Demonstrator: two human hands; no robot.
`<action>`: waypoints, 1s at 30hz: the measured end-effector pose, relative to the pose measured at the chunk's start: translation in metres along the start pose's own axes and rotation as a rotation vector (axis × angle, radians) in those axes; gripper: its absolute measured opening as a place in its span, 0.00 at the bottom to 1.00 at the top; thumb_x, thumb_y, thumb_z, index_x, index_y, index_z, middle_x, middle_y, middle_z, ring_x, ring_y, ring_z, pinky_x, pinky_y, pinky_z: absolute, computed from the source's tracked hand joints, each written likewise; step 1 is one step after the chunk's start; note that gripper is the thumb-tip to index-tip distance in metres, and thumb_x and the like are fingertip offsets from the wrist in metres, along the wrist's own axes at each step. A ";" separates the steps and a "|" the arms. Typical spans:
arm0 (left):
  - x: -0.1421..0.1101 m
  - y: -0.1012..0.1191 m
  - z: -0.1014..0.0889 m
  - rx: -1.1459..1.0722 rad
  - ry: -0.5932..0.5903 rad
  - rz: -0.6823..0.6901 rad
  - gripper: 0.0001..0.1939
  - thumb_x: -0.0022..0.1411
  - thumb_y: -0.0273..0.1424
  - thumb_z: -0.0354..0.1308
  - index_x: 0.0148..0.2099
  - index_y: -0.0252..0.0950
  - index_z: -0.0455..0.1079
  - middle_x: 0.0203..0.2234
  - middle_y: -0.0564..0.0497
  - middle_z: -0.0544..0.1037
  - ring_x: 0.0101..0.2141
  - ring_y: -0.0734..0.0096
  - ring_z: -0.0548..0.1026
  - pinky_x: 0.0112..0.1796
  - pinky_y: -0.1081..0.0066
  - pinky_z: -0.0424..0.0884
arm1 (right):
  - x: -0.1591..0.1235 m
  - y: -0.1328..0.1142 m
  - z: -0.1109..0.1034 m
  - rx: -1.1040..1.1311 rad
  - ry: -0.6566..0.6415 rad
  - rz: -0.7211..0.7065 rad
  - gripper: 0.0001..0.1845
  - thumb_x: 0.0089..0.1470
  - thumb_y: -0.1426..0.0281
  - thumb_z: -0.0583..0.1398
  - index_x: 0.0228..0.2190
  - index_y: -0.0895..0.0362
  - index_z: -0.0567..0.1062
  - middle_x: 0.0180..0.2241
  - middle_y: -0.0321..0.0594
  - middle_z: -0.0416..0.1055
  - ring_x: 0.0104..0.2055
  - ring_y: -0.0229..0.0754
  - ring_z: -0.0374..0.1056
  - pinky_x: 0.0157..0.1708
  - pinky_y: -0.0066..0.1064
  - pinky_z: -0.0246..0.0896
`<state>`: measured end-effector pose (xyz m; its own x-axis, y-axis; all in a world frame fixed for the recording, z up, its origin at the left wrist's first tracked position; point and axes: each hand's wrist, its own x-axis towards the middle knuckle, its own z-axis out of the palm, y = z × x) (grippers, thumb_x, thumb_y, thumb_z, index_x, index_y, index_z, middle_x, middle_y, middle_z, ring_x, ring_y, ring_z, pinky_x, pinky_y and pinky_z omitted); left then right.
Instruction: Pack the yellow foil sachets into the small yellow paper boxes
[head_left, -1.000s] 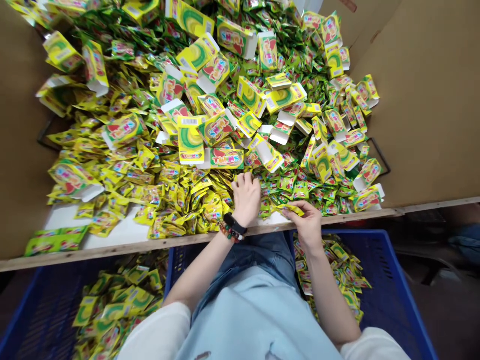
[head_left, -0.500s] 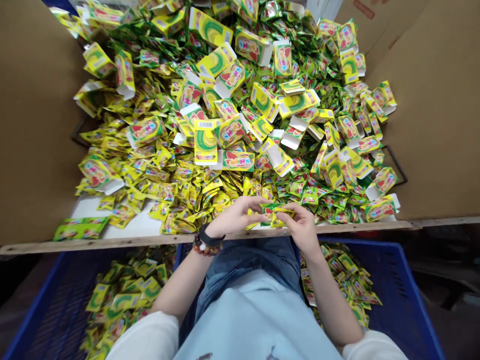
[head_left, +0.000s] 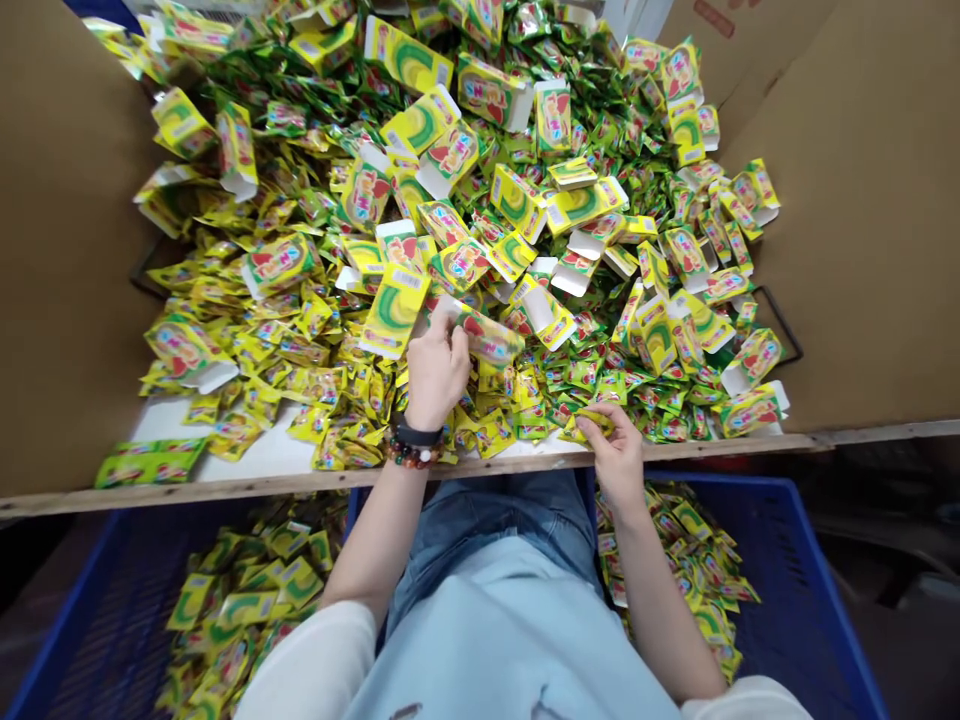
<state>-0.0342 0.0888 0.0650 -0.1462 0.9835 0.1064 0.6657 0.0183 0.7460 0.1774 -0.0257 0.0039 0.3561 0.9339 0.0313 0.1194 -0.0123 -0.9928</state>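
Observation:
My left hand (head_left: 437,370), with a dark band and a beaded bracelet at the wrist, reaches into the pile. Its fingers are closed on the white end of a small printed carton (head_left: 491,336), which is tilted and slightly blurred. Just left of that hand leans another yellow and green carton (head_left: 396,310). Near the table's front edge, my right hand (head_left: 619,455) pinches a yellow candy sachet (head_left: 586,426) between thumb and fingers; whether it is one sachet or more I cannot tell. Loose yellow sachets (head_left: 341,440) and green sachets (head_left: 585,375) lie around both hands.
More open cartons (head_left: 585,203) lie on top of the heap. Cardboard walls (head_left: 862,250) stand on both sides. A wooden strip (head_left: 270,483) edges the table. Below it, blue crates (head_left: 806,560) hold filled-looking cartons. A green sachet strip (head_left: 150,461) lies at front left.
My left hand has left the front edge, moved up and left, and taken hold of a carton, which has tilted. My right hand stays near the edge with the yellow sachet.

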 end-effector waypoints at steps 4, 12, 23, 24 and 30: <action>-0.028 0.013 0.007 -0.046 0.056 0.142 0.15 0.61 0.41 0.58 0.45 0.37 0.65 0.29 0.52 0.76 0.32 0.66 0.74 0.36 0.70 0.66 | -0.003 -0.008 -0.006 0.064 0.025 -0.051 0.06 0.50 0.66 0.65 0.31 0.54 0.76 0.30 0.35 0.73 0.34 0.39 0.68 0.36 0.31 0.63; -0.089 0.011 0.064 -0.086 -0.180 0.559 0.13 0.51 0.23 0.54 0.41 0.37 0.60 0.42 0.43 0.69 0.44 0.59 0.70 0.42 0.64 0.69 | 0.008 -0.062 -0.012 0.205 -0.055 -0.242 0.04 0.52 0.69 0.65 0.32 0.50 0.75 0.38 0.37 0.76 0.44 0.43 0.72 0.45 0.36 0.66; -0.107 -0.014 0.071 -0.128 -0.210 0.639 0.40 0.57 0.29 0.58 0.68 0.36 0.44 0.53 0.38 0.68 0.52 0.54 0.69 0.50 0.55 0.69 | 0.026 -0.072 -0.019 -0.396 -0.436 -0.237 0.08 0.58 0.72 0.58 0.36 0.53 0.78 0.36 0.37 0.76 0.38 0.42 0.71 0.39 0.32 0.64; -0.109 -0.015 0.074 -0.116 -0.196 0.646 0.41 0.56 0.28 0.58 0.68 0.37 0.44 0.52 0.39 0.70 0.51 0.54 0.70 0.49 0.55 0.70 | 0.026 -0.074 -0.017 -0.482 -0.499 -0.262 0.09 0.59 0.74 0.57 0.36 0.53 0.78 0.36 0.37 0.75 0.38 0.41 0.71 0.39 0.32 0.64; -0.122 -0.020 0.090 -0.168 -0.060 0.656 0.44 0.58 0.29 0.58 0.70 0.36 0.39 0.50 0.37 0.72 0.50 0.54 0.73 0.49 0.56 0.72 | 0.015 -0.079 0.007 -1.061 -0.481 -0.414 0.14 0.58 0.80 0.54 0.39 0.56 0.76 0.33 0.44 0.69 0.36 0.46 0.67 0.34 0.34 0.64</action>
<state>0.0363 -0.0154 -0.0225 0.2932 0.7899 0.5386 0.4791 -0.6089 0.6322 0.1667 -0.0084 0.0816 -0.2378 0.9699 0.0524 0.9140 0.2416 -0.3260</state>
